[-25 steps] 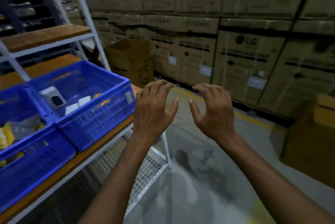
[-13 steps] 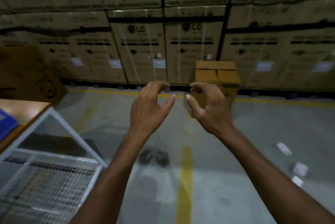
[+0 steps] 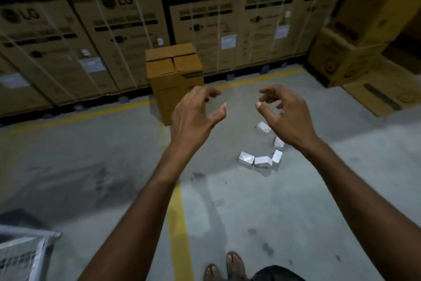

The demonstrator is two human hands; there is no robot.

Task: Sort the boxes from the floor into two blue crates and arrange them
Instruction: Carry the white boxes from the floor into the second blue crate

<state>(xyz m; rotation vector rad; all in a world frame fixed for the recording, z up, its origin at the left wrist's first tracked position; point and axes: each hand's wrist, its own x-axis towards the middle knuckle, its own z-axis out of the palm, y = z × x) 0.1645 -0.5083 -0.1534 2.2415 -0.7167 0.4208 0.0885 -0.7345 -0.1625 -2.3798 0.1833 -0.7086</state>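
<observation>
Boxes: five small white boxes (image 3: 263, 161) lie on the floor, right of the middle of the view. Three are bunched close together, and two more lie apart from them, farther toward the cartons.
Left hand: the left hand (image 3: 193, 114) is raised in the air over the floor, with its fingers loosely curled, its thumb spread, and nothing in it.
Right hand: the right hand (image 3: 287, 114) is held the same way beside the left, empty and loosely curled. In the picture it overlaps the edge of the farthest white box.
Floor: the grey concrete floor (image 3: 91, 155) is scuffed with dark marks. One yellow line (image 3: 180, 223) runs away from the person, and another runs along the foot of the cartons.
Cardboard box: a brown cardboard box (image 3: 174, 80) with its flaps closed stands alone on the floor, just in front of the cartons.
Back wall: tall strapped LG cartons (image 3: 114, 30) bearing white labels are stacked in rows across the whole width.
Right side: more brown cartons (image 3: 364, 41) are piled in the corner.
Lower left: a corner of a white wire-mesh rack (image 3: 20, 255) shows.
Bottom edge: the person's feet in sandals (image 3: 234, 264) stand just right of the yellow line.
</observation>
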